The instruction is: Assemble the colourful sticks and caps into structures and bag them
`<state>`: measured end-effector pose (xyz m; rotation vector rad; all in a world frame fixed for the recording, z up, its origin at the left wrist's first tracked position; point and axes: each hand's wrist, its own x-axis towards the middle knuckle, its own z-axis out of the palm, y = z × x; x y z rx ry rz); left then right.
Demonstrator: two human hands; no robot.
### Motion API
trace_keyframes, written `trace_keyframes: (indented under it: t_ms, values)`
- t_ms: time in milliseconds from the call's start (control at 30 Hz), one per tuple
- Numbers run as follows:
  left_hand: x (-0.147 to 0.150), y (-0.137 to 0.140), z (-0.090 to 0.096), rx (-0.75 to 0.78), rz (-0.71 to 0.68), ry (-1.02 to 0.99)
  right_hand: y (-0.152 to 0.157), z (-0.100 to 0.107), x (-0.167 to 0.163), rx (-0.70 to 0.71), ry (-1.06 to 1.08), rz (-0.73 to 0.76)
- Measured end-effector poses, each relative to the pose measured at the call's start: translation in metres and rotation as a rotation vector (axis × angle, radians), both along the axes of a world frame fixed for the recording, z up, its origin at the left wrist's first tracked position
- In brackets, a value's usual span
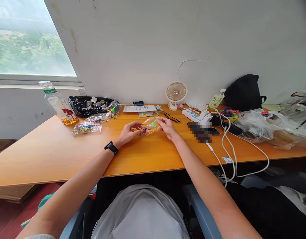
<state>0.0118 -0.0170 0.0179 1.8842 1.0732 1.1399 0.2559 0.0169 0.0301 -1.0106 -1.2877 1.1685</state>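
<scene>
Grey cloth (143, 212) closest to cam; both hands at one clear packet (151, 126)

L to R: on the counter (143, 157), a tea bottle (59, 106) w/ a bit of amber liquid, then a black plastic bag (78, 109) gaping open, prob. so its pale tube-like bits are easy to reach. Three other packets (87, 128) of bright plastic parts lie in front of and beside it, prob. kept L so they don't mix w/ the one in hand.

Left hand (129, 132), wristwatch (111, 148) on wrist: fingers curved, part-open round the packet's L end; can't tell if they grip. Packet sits btwn the hands, mid-counter, w/ green, red, blue & yellow showing; can't tell if its lower edge touches wood. Right hand (166, 127): thumb & fingers closed on the upper R corner, prob. b/c a corner pinch keeps the film spread.

Behind: papers (140, 108), then a desk fan (176, 91) by the wall, facing the seat, prob. for air. Further R: power strip (191, 115) w/ chargers, white cables hanging over the edge, phone (215, 131) near the plugs, clear plastic bags (269, 127) at far R.
</scene>
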Motion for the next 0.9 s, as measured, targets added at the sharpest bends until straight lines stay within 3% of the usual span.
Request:
trace_keyframes:
  t_ms: [267, 533, 767, 900]
  values:
    - [0.001, -0.004, -0.005, 0.063, -0.100, 0.032, -0.004, -0.009, 0.000, -0.053, -0.089, 0.282]
    - [0.000, -0.003, -0.010, 0.144, -0.056, 0.127, -0.004, -0.011, -0.006, -0.041, -0.184, 0.305]
    - [0.001, -0.012, -0.007, 0.258, -0.020, 0.301, -0.016, -0.004, -0.003, -0.091, -0.223, 0.597]
    - [0.002, -0.013, -0.005, 0.317, 0.024, 0.382, -0.017, 0.004, 0.001, -0.122, -0.198, 0.457]
